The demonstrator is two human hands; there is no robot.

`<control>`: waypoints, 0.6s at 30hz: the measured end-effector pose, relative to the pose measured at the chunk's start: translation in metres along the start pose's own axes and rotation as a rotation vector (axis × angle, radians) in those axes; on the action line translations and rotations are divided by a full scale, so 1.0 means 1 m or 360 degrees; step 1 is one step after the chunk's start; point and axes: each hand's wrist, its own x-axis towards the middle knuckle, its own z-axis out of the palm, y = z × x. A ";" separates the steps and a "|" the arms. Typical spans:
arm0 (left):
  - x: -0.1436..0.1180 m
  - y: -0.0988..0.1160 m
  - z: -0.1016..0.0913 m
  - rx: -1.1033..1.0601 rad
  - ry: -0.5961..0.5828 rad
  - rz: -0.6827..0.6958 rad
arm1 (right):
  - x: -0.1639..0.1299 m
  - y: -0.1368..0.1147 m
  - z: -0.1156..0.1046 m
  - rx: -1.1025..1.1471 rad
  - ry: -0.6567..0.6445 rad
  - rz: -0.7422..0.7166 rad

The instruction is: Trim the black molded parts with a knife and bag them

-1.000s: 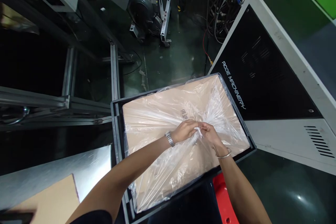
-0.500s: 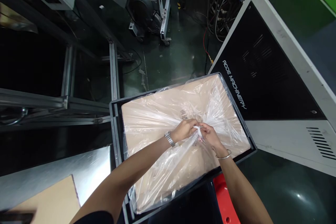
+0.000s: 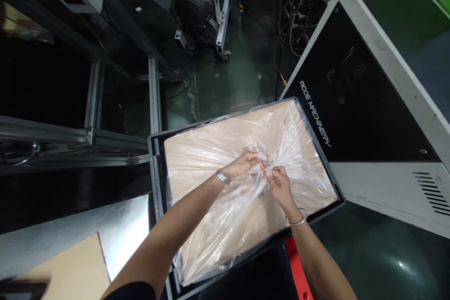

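Note:
A dark plastic crate (image 3: 153, 159) holds a clear plastic bag (image 3: 211, 225) with a brown cardboard sheet (image 3: 197, 159) lying inside it. The bag's film is drawn together near the middle of the crate. My left hand (image 3: 242, 164), with a metal watch on the wrist, pinches that gathered film from the left. My right hand (image 3: 278, 185), a thin bangle on its wrist, grips the same gathered film from the right. The fingertips of both hands almost meet.
A grey and black machine cabinet (image 3: 369, 103) stands right beside the crate. An aluminium frame (image 3: 153, 98) and a steel surface (image 3: 87, 234) with a cardboard piece (image 3: 70, 272) lie to the left. A motor (image 3: 191, 4) and cables (image 3: 298, 4) sit on the floor beyond. Something red (image 3: 298, 267) lies below the crate.
Both hands have moved a little further from me over the crate, still holding the gathered film. My right hand has turned, with its fingers now pointing up toward the left hand.

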 end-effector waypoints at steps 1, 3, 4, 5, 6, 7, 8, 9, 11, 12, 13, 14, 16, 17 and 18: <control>0.000 0.001 0.004 -0.0002 0.0009 -0.0022 | -0.001 -0.007 -0.003 -0.0107 0.0005 -0.0044; 0.000 0.004 0.012 0.0020 -0.0005 -0.0058 | 0.001 -0.021 -0.012 -0.0309 -0.0059 -0.0102; 0.000 0.006 0.014 0.0041 -0.0030 -0.0066 | 0.003 -0.027 -0.017 -0.0397 -0.0114 -0.0111; -0.001 0.009 0.015 0.0064 -0.0069 -0.0070 | 0.006 -0.033 -0.022 -0.0475 -0.0170 -0.0106; -0.002 0.011 0.015 0.0086 -0.0124 -0.0073 | 0.010 -0.037 -0.026 -0.0542 -0.0219 -0.0087; -0.003 0.014 0.013 0.0103 -0.0191 -0.0079 | 0.014 -0.040 -0.030 -0.0600 -0.0261 -0.0059; -0.004 0.017 0.011 0.0116 -0.0271 -0.0088 | 0.019 -0.043 -0.033 -0.0652 -0.0296 -0.0027; -0.005 0.020 0.008 0.0125 -0.0352 -0.0096 | 0.023 -0.045 -0.035 -0.0703 -0.0325 0.0004; -0.007 0.024 0.002 0.0144 -0.0491 -0.0103 | 0.030 -0.049 -0.036 -0.0820 -0.0360 0.0042; -0.008 0.024 0.001 0.0161 -0.0532 -0.0099 | 0.032 -0.051 -0.035 -0.0889 -0.0364 0.0048; -0.008 0.024 0.001 0.0185 -0.0548 -0.0093 | 0.033 -0.054 -0.034 -0.0963 -0.0358 0.0046; -0.008 0.023 0.003 0.0218 -0.0537 -0.0089 | 0.032 -0.058 -0.032 -0.1038 -0.0345 0.0035; -0.006 0.019 0.010 0.0296 -0.0456 -0.0088 | 0.028 -0.066 -0.025 -0.1163 -0.0316 -0.0029; -0.006 0.016 0.014 0.0332 -0.0393 -0.0088 | 0.024 -0.069 -0.020 -0.1208 -0.0305 -0.0084; -0.006 0.012 0.018 0.0360 -0.0324 -0.0083 | 0.019 -0.072 -0.015 -0.1240 -0.0292 -0.0152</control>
